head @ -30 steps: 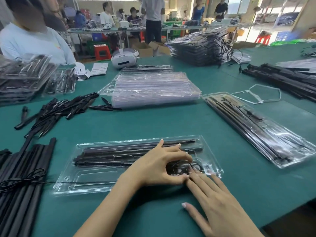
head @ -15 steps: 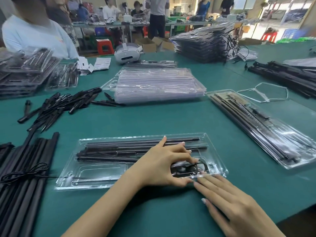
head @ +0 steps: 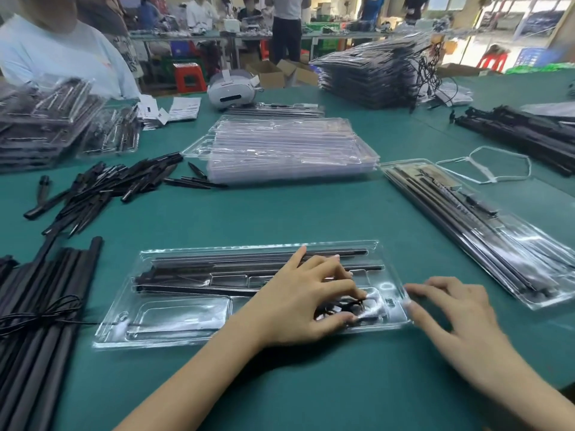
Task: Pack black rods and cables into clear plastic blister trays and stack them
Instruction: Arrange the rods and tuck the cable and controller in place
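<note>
A clear blister tray (head: 174,318) lies in front of me on the green table, with black rods (head: 217,269) in its far slots. My left hand (head: 298,300) lies over the tray's right part and pinches a coiled black cable (head: 339,307) into the pocket there. My right hand (head: 457,315) hovers at the tray's right edge, its fingertips touching the rim, fingers loosely spread. A filled tray (head: 485,231) lies at an angle to the right. A stack of empty clear trays (head: 286,147) sits in the middle of the table.
Thick black rods (head: 40,321) with a loose cable lie at the near left, thinner black pieces (head: 105,188) beyond them. Filled tray stacks stand far left (head: 40,119) and far back (head: 370,73). A white headset (head: 230,88), a white cord loop (head: 485,163) and a seated person (head: 59,54) are behind.
My right hand has lifted from the tray's near right corner and shifted right to its end rim, fingers spreading. My left hand stays on the cable. The view tilted a little nearer.
</note>
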{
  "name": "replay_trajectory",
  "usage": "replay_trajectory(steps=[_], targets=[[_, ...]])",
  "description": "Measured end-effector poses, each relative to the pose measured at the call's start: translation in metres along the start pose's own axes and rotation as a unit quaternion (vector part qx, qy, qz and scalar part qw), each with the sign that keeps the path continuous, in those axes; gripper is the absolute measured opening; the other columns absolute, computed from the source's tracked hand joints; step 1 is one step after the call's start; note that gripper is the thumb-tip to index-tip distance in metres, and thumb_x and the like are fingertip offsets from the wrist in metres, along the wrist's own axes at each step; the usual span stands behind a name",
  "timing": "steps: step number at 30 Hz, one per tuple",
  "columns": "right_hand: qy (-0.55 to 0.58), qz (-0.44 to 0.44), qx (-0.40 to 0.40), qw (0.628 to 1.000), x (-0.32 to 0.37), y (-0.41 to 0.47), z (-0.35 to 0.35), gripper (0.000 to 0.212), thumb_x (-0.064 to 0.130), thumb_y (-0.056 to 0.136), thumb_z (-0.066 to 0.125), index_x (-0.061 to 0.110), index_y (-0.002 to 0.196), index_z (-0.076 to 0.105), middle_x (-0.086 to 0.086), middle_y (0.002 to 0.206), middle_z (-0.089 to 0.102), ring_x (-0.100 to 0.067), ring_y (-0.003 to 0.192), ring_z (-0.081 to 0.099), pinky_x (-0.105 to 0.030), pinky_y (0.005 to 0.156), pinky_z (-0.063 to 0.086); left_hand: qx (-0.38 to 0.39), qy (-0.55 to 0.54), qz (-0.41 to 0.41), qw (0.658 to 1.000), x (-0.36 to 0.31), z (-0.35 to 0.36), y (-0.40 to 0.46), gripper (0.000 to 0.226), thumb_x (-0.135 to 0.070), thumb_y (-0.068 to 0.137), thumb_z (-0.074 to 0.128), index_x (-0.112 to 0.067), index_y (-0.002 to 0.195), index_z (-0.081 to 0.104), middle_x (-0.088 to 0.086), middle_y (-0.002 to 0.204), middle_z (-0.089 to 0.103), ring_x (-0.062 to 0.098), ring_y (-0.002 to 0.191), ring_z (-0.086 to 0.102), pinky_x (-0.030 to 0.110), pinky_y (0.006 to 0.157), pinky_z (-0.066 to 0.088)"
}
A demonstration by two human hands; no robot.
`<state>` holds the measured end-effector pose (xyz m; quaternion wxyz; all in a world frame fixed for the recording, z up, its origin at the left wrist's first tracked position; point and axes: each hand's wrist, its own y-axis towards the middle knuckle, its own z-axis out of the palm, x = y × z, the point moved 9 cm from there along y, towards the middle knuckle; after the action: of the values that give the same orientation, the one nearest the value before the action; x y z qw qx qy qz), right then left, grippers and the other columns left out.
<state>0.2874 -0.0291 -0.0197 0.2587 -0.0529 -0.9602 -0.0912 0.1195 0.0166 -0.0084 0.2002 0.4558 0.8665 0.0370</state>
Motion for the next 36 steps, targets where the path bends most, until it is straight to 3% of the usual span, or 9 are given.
replay_trajectory(steps=[4, 7, 9, 13, 18, 22, 25, 29, 36], targets=[[0.207, 0.116, 0.093, 0.967, -0.006, 0.008, 0.018, 0.030, 0.042, 0.084, 0.061, 0.015, 0.092, 0.071, 0.007, 0.093, 0.063, -0.012, 0.090, 0.050, -0.023, 0.077, 0.035, -0.008, -0.042, -0.008, 0.999, 0.001, -0.003, -0.001, 0.030, -0.042, 0.093, 0.055, -0.032, 0.120, 0.059, -0.011, 0.121, 0.051, 0.006, 0.130, 0.037, 0.047, 0.117, 0.008], [0.332, 0.206, 0.137, 0.911, -0.015, 0.013, 0.025, 0.020, 0.028, 0.085, 0.068, 0.012, 0.097, 0.067, -0.010, 0.096, 0.071, -0.021, 0.087, 0.064, -0.029, 0.082, 0.047, -0.016, -0.052, -0.006, 0.998, 0.002, -0.006, -0.001, 0.031, -0.040, 0.093, 0.055, -0.031, 0.122, 0.058, -0.010, 0.122, 0.048, 0.006, 0.130, 0.036, 0.049, 0.118, 0.004], [0.400, 0.238, 0.161, 0.870, -0.014, 0.017, 0.031, 0.020, 0.015, 0.084, 0.068, 0.006, 0.099, 0.059, -0.016, 0.089, 0.073, -0.027, 0.083, 0.070, -0.029, 0.076, 0.056, -0.016, -0.030, 0.000, 0.999, 0.003, -0.007, -0.001, 0.039, -0.042, 0.094, 0.052, -0.034, 0.132, 0.051, -0.010, 0.134, 0.043, 0.006, 0.136, 0.029, 0.049, 0.118, 0.004], [0.463, 0.272, 0.201, 0.820, -0.010, 0.023, 0.038, 0.023, 0.001, 0.075, 0.069, 0.000, 0.097, 0.061, -0.018, 0.083, 0.073, -0.018, 0.063, 0.069, -0.020, 0.054, 0.056, 0.049, 0.038, -0.022, 0.998, 0.010, 0.009, 0.002, 0.060, -0.053, 0.098, 0.032, -0.037, 0.151, 0.011, -0.007, 0.161, -0.004, 0.004, 0.144, -0.016, 0.038, 0.119, -0.010], [0.358, 0.230, 0.290, 0.857, -0.008, 0.030, 0.042, 0.041, 0.023, 0.053, 0.081, -0.008, 0.079, 0.073, -0.016, 0.075, 0.069, -0.013, 0.053, 0.059, -0.018, 0.050, 0.047, 0.089, 0.084, -0.046, 0.991, 0.017, 0.018, 0.002, 0.063, -0.057, 0.097, 0.021, -0.036, 0.151, -0.004, -0.004, 0.159, -0.014, 0.004, 0.143, -0.019, 0.030, 0.116, -0.017], [0.259, 0.163, 0.338, 0.890, 0.005, 0.037, 0.040, 0.029, 0.027, 0.068, 0.078, 0.001, 0.061, 0.066, -0.010, 0.056, 0.059, -0.013, 0.045, 0.051, -0.016, 0.046, 0.041, 0.086, 0.089, -0.043, 0.991, 0.018, 0.021, 0.001, 0.062, -0.056, 0.098, 0.024, -0.038, 0.151, -0.001, -0.005, 0.160, -0.013, 0.002, 0.143, -0.019, 0.032, 0.117, -0.014], [0.029, 0.059, 0.339, 0.938, 0.007, 0.046, 0.034, 0.042, 0.046, 0.082, 0.068, 0.012, 0.057, 0.063, 0.000, 0.049, 0.064, -0.007, 0.042, 0.058, -0.010, 0.047, 0.040, 0.098, 0.084, -0.041, 0.991, 0.016, 0.025, 0.000, 0.056, -0.057, 0.098, 0.024, -0.047, 0.149, 0.002, -0.005, 0.160, -0.012, 0.003, 0.144, -0.018, 0.034, 0.117, -0.013], [-0.104, 0.064, 0.381, 0.916, 0.000, 0.059, 0.026, 0.060, 0.072, 0.064, 0.067, 0.015, 0.048, 0.059, 0.002, 0.047, 0.062, -0.007, 0.039, 0.053, -0.014, 0.044, 0.037, 0.102, 0.062, -0.028, 0.992, 0.013, 0.024, 0.000, 0.045, -0.055, 0.099, 0.022, -0.062, 0.141, 0.008, 0.000, 0.160, -0.009, 0.005, 0.144, -0.018, 0.037, 0.118, -0.012], [-0.103, 0.146, 0.482, 0.858, -0.009, 0.055, 0.042, 0.051, 0.066, 0.069, 0.069, 0.019, 0.054, 0.059, 0.001, 0.052, 0.064, -0.007, 0.040, 0.052, -0.016, 0.040, 0.029, 0.100, 0.058, -0.023, 0.993, 0.013, 0.026, 0.000, 0.044, -0.054, 0.099, 0.020, -0.064, 0.140, 0.007, 0.002, 0.161, -0.010, 0.007, 0.144, -0.019, 0.040, 0.117, -0.012]])
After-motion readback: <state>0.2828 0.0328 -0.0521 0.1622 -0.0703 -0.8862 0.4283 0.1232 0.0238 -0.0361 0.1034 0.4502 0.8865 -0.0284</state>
